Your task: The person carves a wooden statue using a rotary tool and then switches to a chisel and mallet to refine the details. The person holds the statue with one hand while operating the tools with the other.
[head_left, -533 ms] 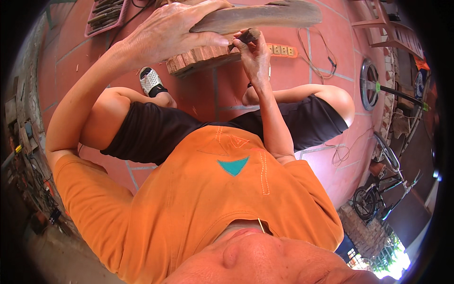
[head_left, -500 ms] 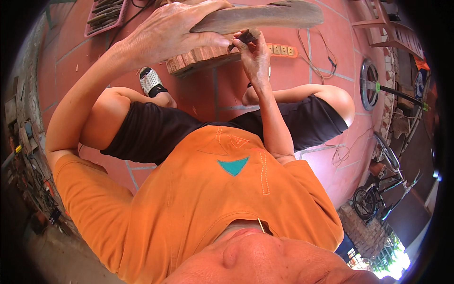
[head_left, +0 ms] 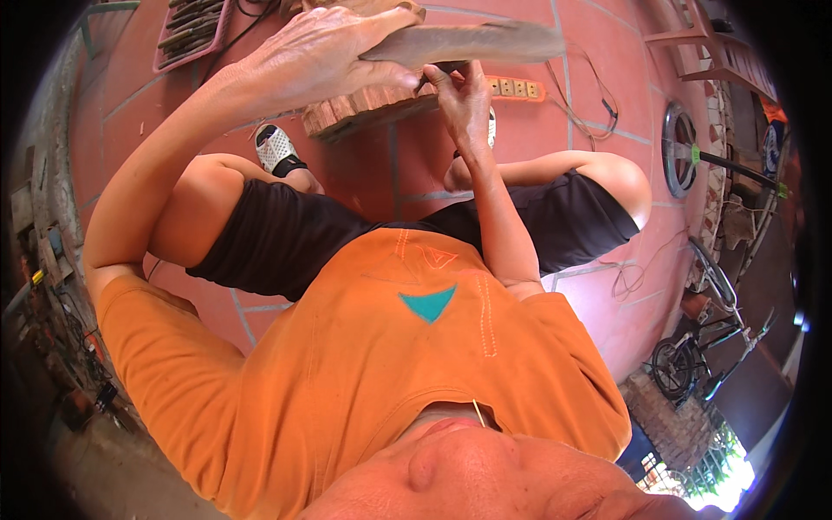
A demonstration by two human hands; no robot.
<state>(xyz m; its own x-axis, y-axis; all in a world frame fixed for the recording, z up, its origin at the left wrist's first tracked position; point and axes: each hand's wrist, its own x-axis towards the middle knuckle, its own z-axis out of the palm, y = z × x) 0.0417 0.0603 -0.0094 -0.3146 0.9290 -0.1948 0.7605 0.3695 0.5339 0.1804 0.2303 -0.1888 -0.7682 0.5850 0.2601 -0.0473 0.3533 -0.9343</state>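
Note:
My left hand (head_left: 325,52) is closed round the near end of a long flat grey-brown piece (head_left: 472,43), thumb below and fingers above. It may be a weathered wooden slat or a broad blade; motion blurs its far end. Close beneath it, my right hand (head_left: 465,104) pinches a small dark chunk of wood (head_left: 451,66), now mostly covered by the long piece. Under both hands a thick wooden block (head_left: 368,111) with a ridged side rests on the red tiled floor (head_left: 355,165), between my feet.
An orange power strip (head_left: 518,88) with a loose cable lies right of the block. A pink basket (head_left: 159,62) of wooden strips stands far left. To the right are a pink plastic chair (head_left: 737,65), a dark ring (head_left: 670,156) with a pole, and a bicycle (head_left: 680,364).
The long flat piece has shifted left and down, and its far end has become blurred. The dark chunk in my right hand, plainly visible before, is now largely behind it.

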